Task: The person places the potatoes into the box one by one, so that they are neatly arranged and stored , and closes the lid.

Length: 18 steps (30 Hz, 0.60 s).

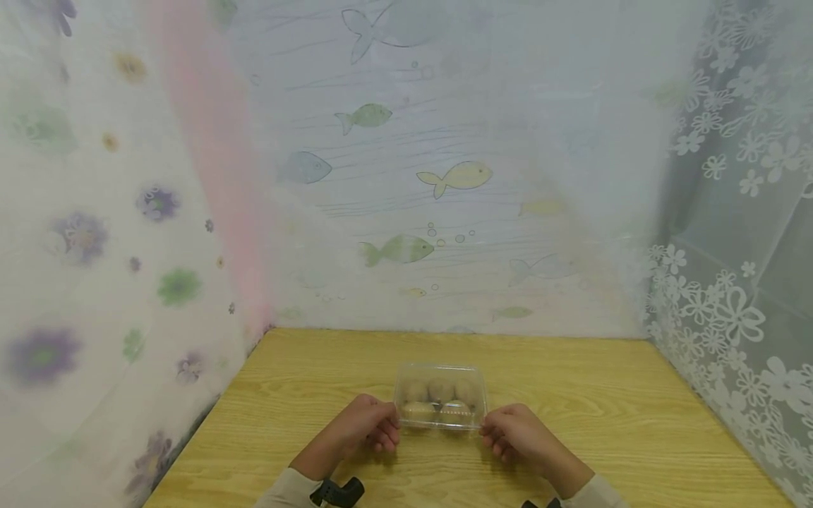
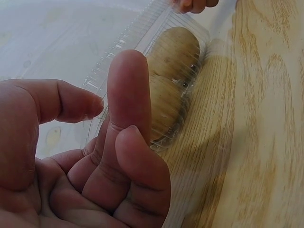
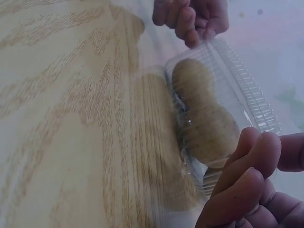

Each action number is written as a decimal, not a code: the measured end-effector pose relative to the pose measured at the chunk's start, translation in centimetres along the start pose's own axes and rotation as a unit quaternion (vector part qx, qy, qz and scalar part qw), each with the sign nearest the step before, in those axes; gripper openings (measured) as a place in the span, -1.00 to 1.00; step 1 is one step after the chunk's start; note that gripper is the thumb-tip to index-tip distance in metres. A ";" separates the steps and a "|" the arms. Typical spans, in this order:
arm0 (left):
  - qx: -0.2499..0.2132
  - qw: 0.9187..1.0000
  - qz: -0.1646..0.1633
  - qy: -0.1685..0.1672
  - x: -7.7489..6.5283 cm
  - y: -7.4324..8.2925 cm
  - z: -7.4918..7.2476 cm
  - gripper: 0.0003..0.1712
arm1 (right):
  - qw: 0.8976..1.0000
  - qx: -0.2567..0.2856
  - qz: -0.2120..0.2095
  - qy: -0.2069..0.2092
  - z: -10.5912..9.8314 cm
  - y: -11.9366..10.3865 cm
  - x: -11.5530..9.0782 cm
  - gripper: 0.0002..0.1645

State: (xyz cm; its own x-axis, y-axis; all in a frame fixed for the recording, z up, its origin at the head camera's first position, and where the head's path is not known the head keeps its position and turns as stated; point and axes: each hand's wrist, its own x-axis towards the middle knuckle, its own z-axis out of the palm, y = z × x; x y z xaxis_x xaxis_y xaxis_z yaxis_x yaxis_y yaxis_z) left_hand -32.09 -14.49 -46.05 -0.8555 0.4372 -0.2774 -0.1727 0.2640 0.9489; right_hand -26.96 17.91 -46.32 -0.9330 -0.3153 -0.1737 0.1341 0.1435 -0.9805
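Observation:
A clear plastic container (image 1: 442,426) sits on the table, with several tan potatoes (image 1: 441,390) visible through its walls. At its front left corner my left hand (image 1: 370,423) pinches the rim between thumb and fingers. My right hand (image 1: 517,434) grips the front right corner in much the same way. From the left wrist, the ribbed rim (image 2: 123,47) runs behind the fingertips, and two potatoes (image 2: 173,50) show through the side. Speckled potatoes (image 3: 211,135) also appear in the right wrist view, where fingers partly cover the near corner.
The wooden table (image 1: 305,381) reaches back to a sheet (image 1: 381,176) printed with fish. A flower-patterned sheet (image 1: 95,296) hangs along the left side, and a translucent one with white flowers (image 1: 730,310) along the right. Dark straps (image 1: 339,492) are around the wrists.

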 end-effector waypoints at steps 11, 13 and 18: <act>-0.006 1.000 -0.003 0.000 0.0 0.0 0.0 -0.72 | 1.000 -0.008 -0.003 -0.003 0.0 0.1 0.1 -0.65; -0.007 1.000 -0.002 0.000 0.0 0.0 0.0 -0.73 | 1.000 -0.008 -0.002 -0.003 0.0 0.1 0.1 -0.65; -0.007 1.000 0.002 -0.002 0.0 0.0 0.0 -0.74 | 1.000 -0.009 -0.002 0.000 0.0 0.1 0.3 -0.65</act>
State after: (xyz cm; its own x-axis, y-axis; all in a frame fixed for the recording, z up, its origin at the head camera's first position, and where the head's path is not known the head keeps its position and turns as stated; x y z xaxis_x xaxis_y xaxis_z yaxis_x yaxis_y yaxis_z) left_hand -32.13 -14.49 -46.08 -0.8541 0.4422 -0.2739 -0.1760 0.2497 0.9522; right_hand -27.19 17.86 -46.47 -0.9332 -0.3162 -0.1706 0.1251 0.1593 -0.9793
